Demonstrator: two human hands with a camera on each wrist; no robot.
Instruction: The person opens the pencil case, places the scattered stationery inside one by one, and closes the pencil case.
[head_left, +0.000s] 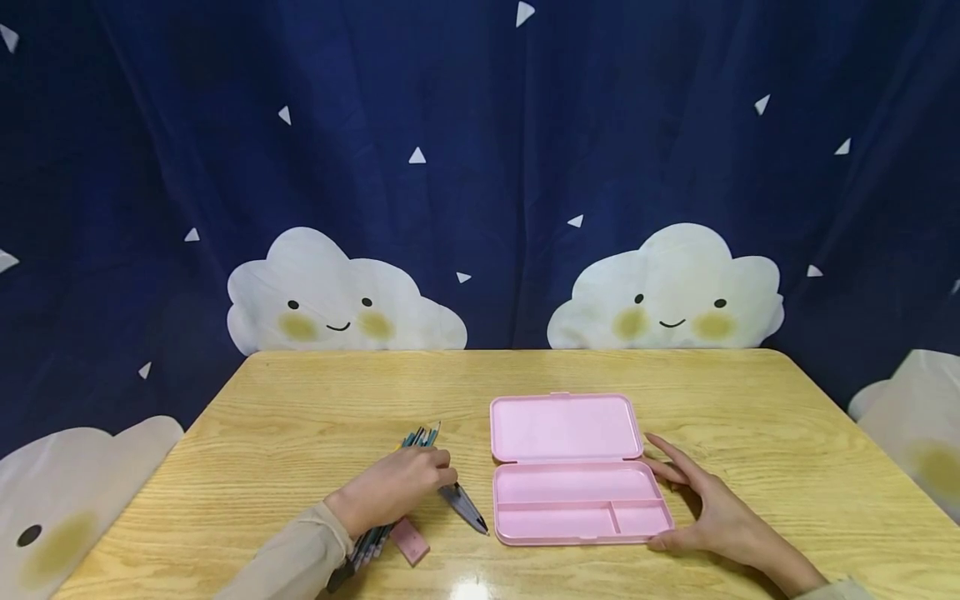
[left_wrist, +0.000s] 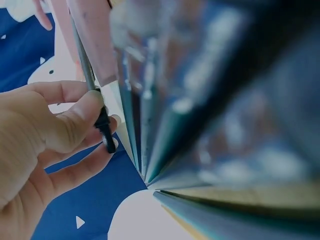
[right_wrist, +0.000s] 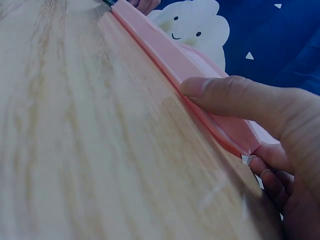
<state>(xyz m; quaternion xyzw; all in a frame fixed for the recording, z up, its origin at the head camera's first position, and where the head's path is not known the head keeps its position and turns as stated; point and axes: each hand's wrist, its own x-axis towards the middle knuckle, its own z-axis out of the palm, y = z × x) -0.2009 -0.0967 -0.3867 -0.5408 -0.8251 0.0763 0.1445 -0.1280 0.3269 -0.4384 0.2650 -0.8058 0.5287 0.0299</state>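
My left hand [head_left: 397,492] pinches a slim grey drawing compass [head_left: 463,507] between thumb and fingers, its pointed end toward the pencil case. In the left wrist view, the black head of the compass [left_wrist: 103,122] sits at the fingertips. Under that hand lies a bundle of pencils [head_left: 372,543], mostly dark green, partly hidden by palm and wrist. A pink eraser [head_left: 410,542] lies beside them. The pink pencil case [head_left: 551,523] lies flat with its lid raised back and its compartments bare. My right hand [head_left: 712,512] holds its right end, thumb [right_wrist: 215,95] on the front edge.
The wooden table [head_left: 337,392] has rounded far corners. Behind it hangs a dark blue curtain [head_left: 480,192] printed with smiling clouds and white triangles. A dark object [head_left: 341,577] pokes out below the left sleeve at the near end of the pencils.
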